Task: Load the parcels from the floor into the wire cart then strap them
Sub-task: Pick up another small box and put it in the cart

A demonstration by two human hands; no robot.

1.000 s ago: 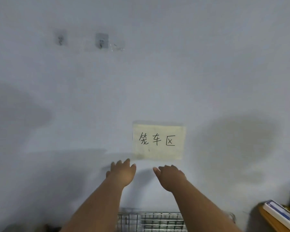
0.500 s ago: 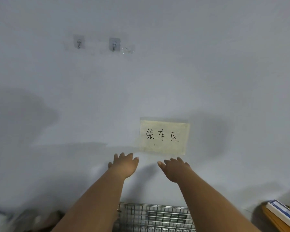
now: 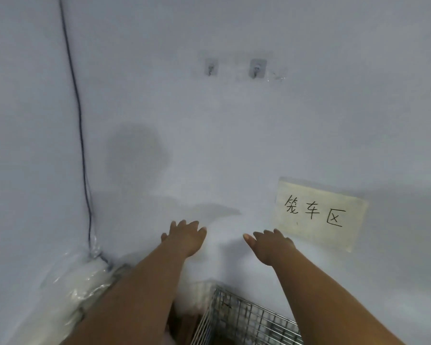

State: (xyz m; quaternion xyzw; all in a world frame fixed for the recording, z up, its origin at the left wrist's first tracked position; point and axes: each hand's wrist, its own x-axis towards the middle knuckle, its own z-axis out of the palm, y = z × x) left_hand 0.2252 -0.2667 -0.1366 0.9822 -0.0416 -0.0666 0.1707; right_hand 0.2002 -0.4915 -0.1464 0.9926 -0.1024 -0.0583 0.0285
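Both my arms stretch forward toward a white wall. My left hand (image 3: 184,237) is open with fingers spread and holds nothing. My right hand (image 3: 269,245) is also open and empty, a little to the right. Below them, at the bottom edge, the top corner of the wire cart (image 3: 249,317) shows as a grey metal grid. Something brown, maybe cardboard (image 3: 184,324), sits left of the cart, partly hidden by my left arm. No parcel shows plainly.
A paper sign (image 3: 319,212) with handwritten characters is taped to the wall at right. Two adhesive hooks (image 3: 234,68) sit higher up. A dark cable (image 3: 81,135) runs down the wall corner at left. Clear plastic wrap (image 3: 80,282) bunches at lower left.
The view has swung left: the sign and hooks shifted right, and the wall corner, cable and plastic wrap came into sight. Both hands stay open and empty.
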